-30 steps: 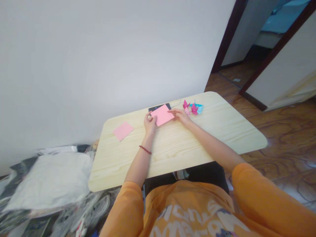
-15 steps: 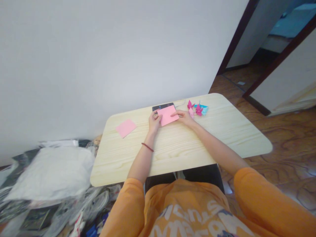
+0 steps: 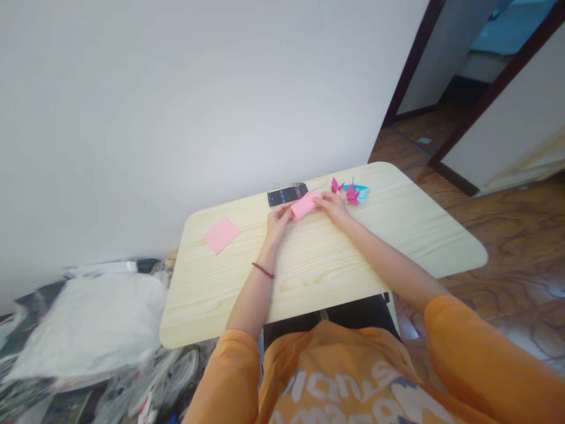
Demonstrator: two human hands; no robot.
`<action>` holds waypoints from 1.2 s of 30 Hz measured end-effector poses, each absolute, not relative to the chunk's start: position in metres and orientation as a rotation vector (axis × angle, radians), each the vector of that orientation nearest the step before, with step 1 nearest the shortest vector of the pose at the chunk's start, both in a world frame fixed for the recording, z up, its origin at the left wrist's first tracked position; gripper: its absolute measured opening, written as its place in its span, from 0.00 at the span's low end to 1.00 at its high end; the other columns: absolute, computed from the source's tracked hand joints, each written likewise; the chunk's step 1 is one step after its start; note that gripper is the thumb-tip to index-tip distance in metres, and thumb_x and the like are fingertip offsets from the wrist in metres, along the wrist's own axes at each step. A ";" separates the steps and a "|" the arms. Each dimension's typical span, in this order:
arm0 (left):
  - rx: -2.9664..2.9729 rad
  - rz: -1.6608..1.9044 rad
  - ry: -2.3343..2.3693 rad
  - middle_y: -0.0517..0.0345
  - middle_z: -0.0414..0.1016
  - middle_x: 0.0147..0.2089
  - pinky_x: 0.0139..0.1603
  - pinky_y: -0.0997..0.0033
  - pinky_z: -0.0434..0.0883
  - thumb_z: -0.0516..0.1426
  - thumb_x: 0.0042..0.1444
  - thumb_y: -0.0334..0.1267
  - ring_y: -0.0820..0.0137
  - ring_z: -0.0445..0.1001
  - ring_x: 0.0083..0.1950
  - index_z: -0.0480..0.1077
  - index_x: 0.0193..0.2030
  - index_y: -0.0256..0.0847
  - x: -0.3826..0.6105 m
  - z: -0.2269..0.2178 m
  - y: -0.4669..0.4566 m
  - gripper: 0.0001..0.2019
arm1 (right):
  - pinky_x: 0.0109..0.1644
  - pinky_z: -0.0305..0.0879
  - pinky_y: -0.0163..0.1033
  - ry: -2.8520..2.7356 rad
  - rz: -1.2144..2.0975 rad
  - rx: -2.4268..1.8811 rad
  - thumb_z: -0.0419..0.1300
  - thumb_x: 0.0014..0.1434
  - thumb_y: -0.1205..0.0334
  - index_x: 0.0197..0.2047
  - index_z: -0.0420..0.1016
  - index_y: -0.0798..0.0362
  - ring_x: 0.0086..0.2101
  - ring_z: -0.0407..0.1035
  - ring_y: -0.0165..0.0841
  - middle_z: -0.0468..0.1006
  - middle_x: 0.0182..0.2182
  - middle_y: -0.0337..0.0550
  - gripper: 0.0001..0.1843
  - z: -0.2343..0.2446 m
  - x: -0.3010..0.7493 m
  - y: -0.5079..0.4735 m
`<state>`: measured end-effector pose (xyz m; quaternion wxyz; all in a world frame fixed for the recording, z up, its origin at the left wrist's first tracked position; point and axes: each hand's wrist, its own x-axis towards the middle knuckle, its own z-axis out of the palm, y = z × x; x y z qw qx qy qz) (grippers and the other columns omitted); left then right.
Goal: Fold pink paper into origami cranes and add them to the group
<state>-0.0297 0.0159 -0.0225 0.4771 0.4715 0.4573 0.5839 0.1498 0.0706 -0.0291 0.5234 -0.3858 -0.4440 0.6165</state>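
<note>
Pale table [image 3: 335,259] against a white wall [image 3: 198,106], and near the table's back edge 1 pink sheet [image 3: 303,206] curves over, left hand [image 3: 278,224] pinching its left end, right hand [image 3: 335,209] pinching its right! Phone [image 3: 282,195] just behind; flat pink square [image 3: 222,235] towards the left edge.

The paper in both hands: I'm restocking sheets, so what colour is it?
The held paper is light pink, as the head view shows.

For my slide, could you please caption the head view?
Left hand and right hand hold curved pink paper over pale wooden table.
</note>
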 end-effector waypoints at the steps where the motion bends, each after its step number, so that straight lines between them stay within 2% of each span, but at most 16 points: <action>1: 1.105 1.438 1.133 0.49 0.80 0.42 0.37 0.69 0.72 0.60 0.48 0.51 0.66 0.76 0.40 0.77 0.38 0.38 -0.027 -0.021 0.015 0.18 | 0.36 0.69 0.37 -1.051 1.477 -0.921 0.73 0.31 0.51 0.25 0.72 0.53 0.30 0.70 0.31 0.77 0.26 0.38 0.21 -0.029 0.150 0.070; 3: 1.054 1.455 1.161 0.48 0.80 0.40 0.36 0.69 0.71 0.58 0.50 0.54 0.65 0.76 0.39 0.77 0.35 0.36 -0.023 -0.019 0.013 0.20 | 0.35 0.68 0.36 -1.085 1.467 -0.936 0.73 0.32 0.51 0.25 0.71 0.53 0.29 0.69 0.30 0.77 0.26 0.38 0.21 -0.028 0.149 0.069; 6: 1.142 1.460 1.238 0.51 0.80 0.35 0.38 0.69 0.71 0.66 0.41 0.47 0.66 0.76 0.36 0.77 0.38 0.37 -0.019 -0.019 0.010 0.19 | 0.35 0.67 0.37 -1.196 1.417 -0.951 0.72 0.34 0.53 0.27 0.72 0.53 0.29 0.69 0.30 0.76 0.26 0.38 0.19 -0.027 0.147 0.067; 11: 1.160 1.385 1.272 0.53 0.79 0.29 0.35 0.70 0.71 0.69 0.36 0.42 0.68 0.76 0.31 0.77 0.34 0.36 -0.016 -0.021 0.008 0.17 | 0.37 0.66 0.38 -1.226 1.377 -0.968 0.72 0.33 0.53 0.29 0.69 0.52 0.31 0.70 0.32 0.76 0.27 0.38 0.22 -0.027 0.147 0.064; 16: 1.036 1.451 1.283 0.53 0.79 0.28 0.34 0.70 0.72 0.69 0.35 0.41 0.68 0.76 0.30 0.77 0.33 0.35 -0.012 -0.023 0.008 0.17 | 0.40 0.67 0.39 -1.161 1.449 -0.936 0.72 0.34 0.52 0.46 0.66 0.47 0.34 0.72 0.33 0.78 0.31 0.37 0.35 -0.023 0.146 0.058; 20: 0.932 1.523 1.258 0.52 0.80 0.30 0.37 0.68 0.72 0.70 0.36 0.41 0.67 0.77 0.32 0.77 0.34 0.35 -0.008 -0.026 0.008 0.18 | 0.39 0.67 0.40 -1.125 1.585 -0.924 0.73 0.32 0.54 0.42 0.68 0.49 0.32 0.72 0.33 0.78 0.30 0.39 0.33 -0.021 0.144 0.055; 25: 0.908 1.483 1.217 0.50 0.81 0.32 0.39 0.66 0.73 0.70 0.34 0.42 0.66 0.78 0.34 0.77 0.34 0.35 -0.007 -0.026 0.007 0.19 | 0.38 0.68 0.40 -1.081 1.593 -0.928 0.74 0.30 0.57 0.38 0.69 0.51 0.30 0.73 0.33 0.79 0.29 0.39 0.30 -0.020 0.142 0.055; 36: 0.899 1.448 1.157 0.52 0.80 0.33 0.39 0.68 0.73 0.69 0.36 0.45 0.69 0.76 0.33 0.78 0.31 0.36 -0.011 -0.021 0.007 0.17 | 0.37 0.68 0.39 -1.146 1.584 -0.959 0.73 0.32 0.60 0.39 0.70 0.52 0.31 0.74 0.34 0.80 0.30 0.40 0.28 -0.019 0.144 0.050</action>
